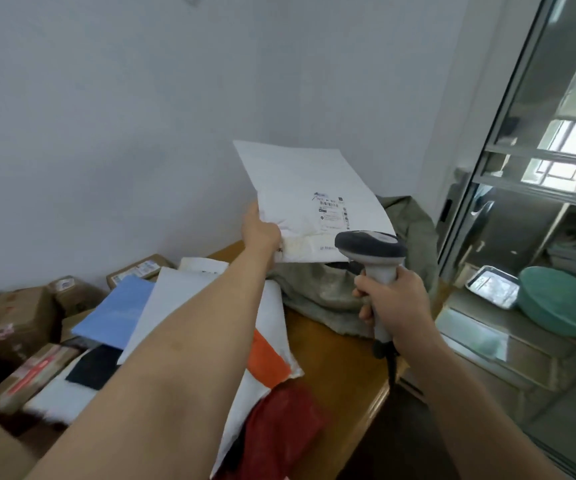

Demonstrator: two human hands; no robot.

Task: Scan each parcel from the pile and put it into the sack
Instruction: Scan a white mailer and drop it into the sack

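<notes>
White and flat, the plastic mailer parcel (pixel 309 202) is held up in the middle of the frame, with its printed label and barcode facing the camera. The left hand (pixel 260 233) pinches its lower left corner with curled fingers. The right hand (pixel 395 303) grips the grey handle of the scanner (pixel 371 252), whose dark head sits just below the label. Behind and under the parcel lies the olive cloth sack (pixel 317 289), crumpled and soft (what it contains cannot be seen). At lower left, the wooden desk (pixel 345 368) carries the pile (pixel 106 323): brown cardboard boxes, and blue, white, orange and red mailers.
</notes>
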